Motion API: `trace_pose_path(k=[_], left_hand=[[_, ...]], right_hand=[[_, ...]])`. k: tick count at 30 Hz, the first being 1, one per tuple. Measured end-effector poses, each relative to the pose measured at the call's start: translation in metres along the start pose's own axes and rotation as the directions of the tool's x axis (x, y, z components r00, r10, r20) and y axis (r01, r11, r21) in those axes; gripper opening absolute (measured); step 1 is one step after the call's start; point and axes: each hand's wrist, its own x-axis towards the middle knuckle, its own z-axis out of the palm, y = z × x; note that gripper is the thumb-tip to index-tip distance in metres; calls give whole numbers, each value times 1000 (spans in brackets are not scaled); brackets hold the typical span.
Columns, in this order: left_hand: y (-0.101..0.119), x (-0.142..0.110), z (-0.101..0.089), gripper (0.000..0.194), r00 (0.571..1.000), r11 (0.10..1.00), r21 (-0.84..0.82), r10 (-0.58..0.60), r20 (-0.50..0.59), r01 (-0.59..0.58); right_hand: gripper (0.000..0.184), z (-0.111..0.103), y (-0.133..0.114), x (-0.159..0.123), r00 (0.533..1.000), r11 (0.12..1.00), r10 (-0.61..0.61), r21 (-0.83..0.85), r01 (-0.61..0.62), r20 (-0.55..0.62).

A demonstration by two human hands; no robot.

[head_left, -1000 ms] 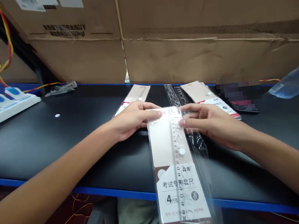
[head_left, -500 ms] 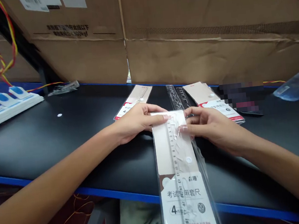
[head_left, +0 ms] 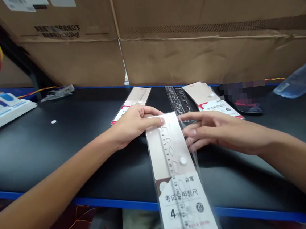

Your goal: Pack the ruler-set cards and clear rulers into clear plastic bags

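Note:
My left hand (head_left: 138, 127) pinches the top edge of a ruler set in a clear plastic sleeve (head_left: 159, 161), thumb on the front. The sleeve slants down past the table's front edge, its bottom out of the picture. In it a clear ruler with cut-out shapes (head_left: 170, 165) lies over a beige and white printed card. My right hand (head_left: 215, 131) is at the sleeve's upper right edge, its fingers stretched out and apart, the fingertips at or partly behind the loose clear film. Whether they touch it I cannot tell.
Behind my hands lie two clear stencil rulers (head_left: 173, 99), one packaged set (head_left: 137, 96) on the left and a small stack of sets (head_left: 217, 106) on the right. A dark phone-like object (head_left: 251, 109), a plastic bag (head_left: 294, 81) and a power strip (head_left: 11, 115) are on the black table. Cardboard boxes (head_left: 191, 59) stand behind.
My right thumb has come off the front of the sleeve, and the right fingers have spread at its edge. The left hand keeps its pinch. The whole view has shifted slightly.

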Motion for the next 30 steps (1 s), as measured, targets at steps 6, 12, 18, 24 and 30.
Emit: trace_pose_path(k=[6,12,18,24,30], left_hand=[[2,2,-1,28,979,991,-113,51,-198,-74],[5,0,-2,33,983,943,-312,65,-172,-117],[5,-6,2,41,990,960,-281,33,137,7],[-1,-11,14,33,972,996,-86,10,233,10],[-1,-11,21,37,993,988,-155,4,118,14]], right_hand=[[60,1,1,0,998,997,-27,73,22,65],[47,2,6,7,998,999,-54,11,54,35],[39,4,3,5,993,992,-107,64,109,-41],[36,6,4,8,979,983,-161,73,171,-121],[37,11,8,14,972,974,-188,104,203,-141]])
